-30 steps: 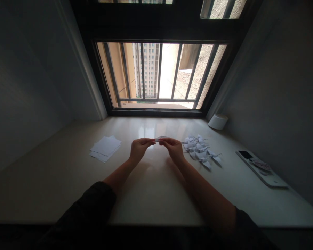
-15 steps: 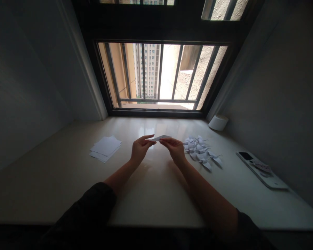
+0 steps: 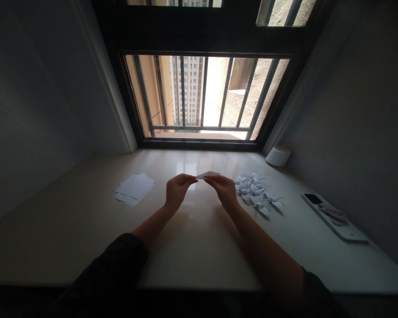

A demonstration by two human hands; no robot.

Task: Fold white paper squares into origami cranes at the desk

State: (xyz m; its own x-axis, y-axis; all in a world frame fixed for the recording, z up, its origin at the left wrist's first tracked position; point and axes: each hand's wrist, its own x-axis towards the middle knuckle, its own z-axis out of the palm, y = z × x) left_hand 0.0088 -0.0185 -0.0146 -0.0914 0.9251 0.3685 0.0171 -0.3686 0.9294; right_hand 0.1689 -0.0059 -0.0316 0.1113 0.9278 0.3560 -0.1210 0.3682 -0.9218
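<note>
Between my two hands is a small folded piece of paper (image 3: pixel 208 174), pale grey-white and pointed like a flat triangle. My left hand (image 3: pixel 179 187) pinches its left corner between thumb and forefinger. On the near side, my right hand (image 3: pixel 223 187) grips the lower edge with thumb and fingers together. Both hands are raised over the middle of the white sill. Several folded paper cranes (image 3: pixel 254 190) lie in a cluster just right of my right hand. A small stack of white paper sheets (image 3: pixel 135 187) rests to the left of my left hand.
A white phone (image 3: pixel 333 218) lies at the right by the wall. In the back right corner stands a white round object (image 3: pixel 277 156). The dark-framed window (image 3: pixel 199 143) with bars closes off the back of the sill (image 3: pixel 192 251).
My left forefinger, stretched along the top of the paper before, has come down to meet the thumb at the left corner. The right hand has shifted very slightly rightward with the paper.
</note>
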